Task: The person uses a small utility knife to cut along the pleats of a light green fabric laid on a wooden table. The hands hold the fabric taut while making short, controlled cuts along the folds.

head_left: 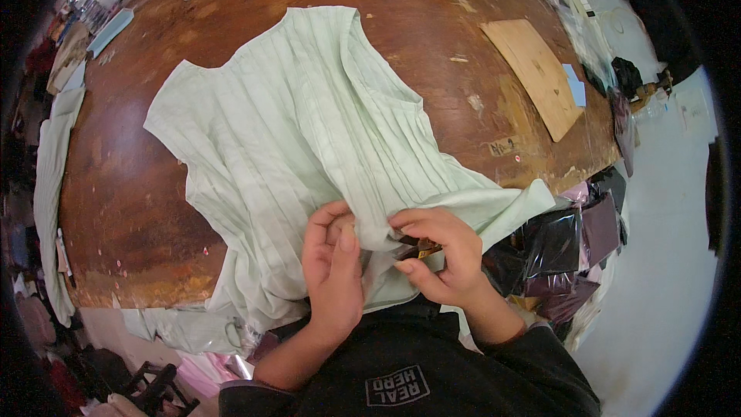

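Across the brown table (123, 216) lies a pale green garment (255, 127), its long axis running away from both hands, slightly leftward. The left hand (333, 266) pinches its near part; just rightward, the right hand (449, 256) clasps a small dark tool (421, 249) beside the cloth.

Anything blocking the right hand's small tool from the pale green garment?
Nothing visible. The right hand holds the small tool right by the pale green garment; the left hand pinches cloth farther left, not between them. Whether the tool touches fabric is unclear.
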A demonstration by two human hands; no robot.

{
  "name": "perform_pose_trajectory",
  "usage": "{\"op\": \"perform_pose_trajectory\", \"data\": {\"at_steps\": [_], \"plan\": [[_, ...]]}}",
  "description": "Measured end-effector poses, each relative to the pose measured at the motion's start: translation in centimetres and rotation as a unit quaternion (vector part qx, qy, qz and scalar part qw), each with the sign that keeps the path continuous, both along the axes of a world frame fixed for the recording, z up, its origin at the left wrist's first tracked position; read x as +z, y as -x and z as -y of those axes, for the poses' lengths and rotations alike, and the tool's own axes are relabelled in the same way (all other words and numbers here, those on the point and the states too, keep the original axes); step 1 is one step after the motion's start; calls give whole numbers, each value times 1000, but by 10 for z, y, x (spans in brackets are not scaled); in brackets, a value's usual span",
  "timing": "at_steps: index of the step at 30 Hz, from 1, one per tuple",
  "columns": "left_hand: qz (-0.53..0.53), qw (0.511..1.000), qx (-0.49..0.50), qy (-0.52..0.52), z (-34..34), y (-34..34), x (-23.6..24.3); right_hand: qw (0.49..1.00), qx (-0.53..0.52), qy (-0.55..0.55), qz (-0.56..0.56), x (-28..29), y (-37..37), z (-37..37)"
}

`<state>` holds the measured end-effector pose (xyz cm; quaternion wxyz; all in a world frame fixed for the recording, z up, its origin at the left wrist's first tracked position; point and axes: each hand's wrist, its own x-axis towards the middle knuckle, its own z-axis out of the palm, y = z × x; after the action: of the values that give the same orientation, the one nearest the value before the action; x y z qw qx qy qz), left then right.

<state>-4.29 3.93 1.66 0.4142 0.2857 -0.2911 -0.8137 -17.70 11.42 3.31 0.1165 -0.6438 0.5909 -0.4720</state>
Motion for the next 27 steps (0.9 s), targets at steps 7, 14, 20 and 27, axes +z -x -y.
{"op": "perform_pose_trajectory", "data": {"at_steps": [7,14,20,27], "plan": [[59,998,-27,8,-1,2,-12,987,-40,-13,157,-10,-5,-8],[55,998,-1,4,-2,-3,-15,985,-163,7,-61,30,16,-7],[79,996,-7,48,-5,-3,-20,985,-72,-82,-132,40,29,12],[37,999,10,23,-4,-1,-16,993,-66,-70,-65,16,17,9]]}}
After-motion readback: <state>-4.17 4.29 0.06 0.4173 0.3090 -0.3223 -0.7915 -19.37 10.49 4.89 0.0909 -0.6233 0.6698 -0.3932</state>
